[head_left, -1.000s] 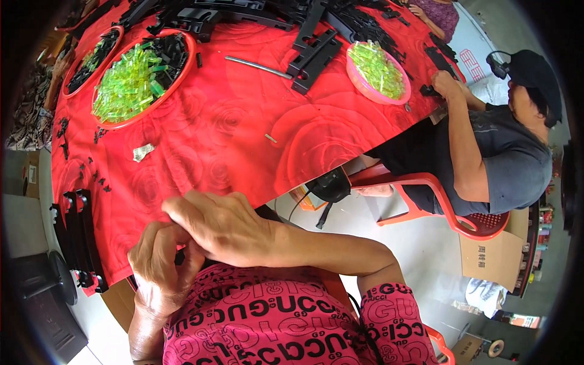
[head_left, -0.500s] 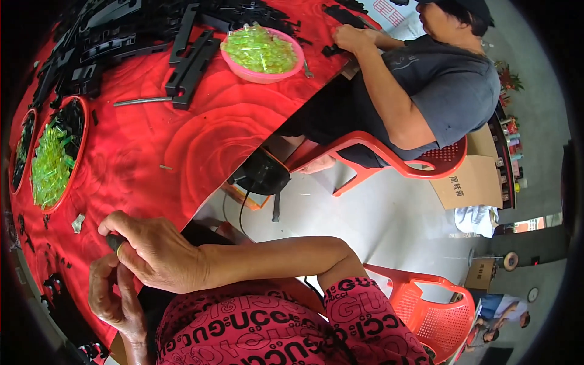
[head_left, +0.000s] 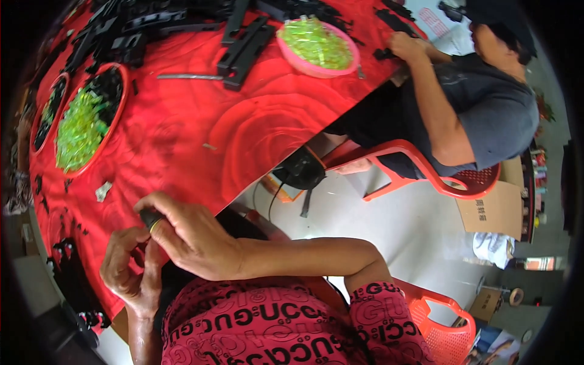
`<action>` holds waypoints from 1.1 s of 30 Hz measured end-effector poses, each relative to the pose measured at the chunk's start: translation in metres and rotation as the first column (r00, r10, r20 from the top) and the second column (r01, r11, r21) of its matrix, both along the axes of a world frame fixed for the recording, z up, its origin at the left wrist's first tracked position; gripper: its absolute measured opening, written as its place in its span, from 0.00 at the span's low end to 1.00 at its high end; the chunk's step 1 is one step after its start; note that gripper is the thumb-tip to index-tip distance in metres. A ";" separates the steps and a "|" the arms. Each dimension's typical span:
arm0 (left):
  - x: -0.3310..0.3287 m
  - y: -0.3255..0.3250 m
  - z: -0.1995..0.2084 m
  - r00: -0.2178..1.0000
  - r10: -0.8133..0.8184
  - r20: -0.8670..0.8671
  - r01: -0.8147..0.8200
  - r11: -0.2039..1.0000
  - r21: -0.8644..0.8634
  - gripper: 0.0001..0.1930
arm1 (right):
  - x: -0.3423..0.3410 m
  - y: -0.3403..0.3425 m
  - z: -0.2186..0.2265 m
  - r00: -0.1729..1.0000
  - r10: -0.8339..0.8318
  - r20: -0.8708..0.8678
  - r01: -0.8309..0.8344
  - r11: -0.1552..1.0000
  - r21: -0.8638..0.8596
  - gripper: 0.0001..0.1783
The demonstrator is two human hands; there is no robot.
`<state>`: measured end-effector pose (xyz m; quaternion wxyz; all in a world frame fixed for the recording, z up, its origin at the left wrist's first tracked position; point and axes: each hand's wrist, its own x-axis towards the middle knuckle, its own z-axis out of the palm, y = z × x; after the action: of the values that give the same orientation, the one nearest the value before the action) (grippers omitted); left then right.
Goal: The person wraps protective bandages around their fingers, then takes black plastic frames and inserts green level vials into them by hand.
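Observation:
Close to my body, over the table's near edge, my two hands work side by side. My right hand [head_left: 198, 240] grips a short dark knob-like piece with a yellow band [head_left: 149, 218], its end standing out between thumb and forefinger. Just left of it and lower, my left hand [head_left: 129, 267] has its fingers curled in with thumb and fingertips together. Whatever they pinch is too small or too hidden to make out. A small crumpled pale scrap [head_left: 103, 191] lies on the red cloth beyond my hands.
Red-clothed table [head_left: 182, 146] holds a pink bowl [head_left: 319, 72] and a red basket [head_left: 121, 115] of yellow-green clear pieces. Long black parts [head_left: 246, 55] and a metal rod [head_left: 190, 76] lie behind. At right, a co-worker [head_left: 486, 103] sits on a red chair [head_left: 420, 161]. Black parts [head_left: 73, 274] edge the left.
The view has swung, so table, baskets and co-worker appear farther right and higher. My hands stay together, and more of the dark yellow-banded piece shows in my right hand.

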<state>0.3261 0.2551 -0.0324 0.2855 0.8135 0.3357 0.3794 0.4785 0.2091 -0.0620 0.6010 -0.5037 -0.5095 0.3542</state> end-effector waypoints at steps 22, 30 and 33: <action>0.024 -0.015 0.001 0.996 0.065 0.061 -0.052 0.980 -0.193 0.06 | 0.029 0.004 -0.011 0.992 -0.086 0.087 0.060 0.961 0.269 0.16; 0.042 0.001 0.027 0.946 -0.013 -0.323 0.041 0.996 0.078 0.07 | 0.045 0.000 -0.013 0.912 -0.219 0.348 0.115 0.948 0.296 0.19; 0.046 0.002 0.033 0.927 -0.013 -0.375 0.039 0.997 0.062 0.06 | 0.046 -0.001 -0.013 0.834 -0.259 0.487 0.101 0.940 0.326 0.16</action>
<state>0.3723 0.2567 0.0007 0.1936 0.8845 0.3601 0.2249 0.5249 0.2080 -0.0750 0.5369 -0.5347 -0.6491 0.0675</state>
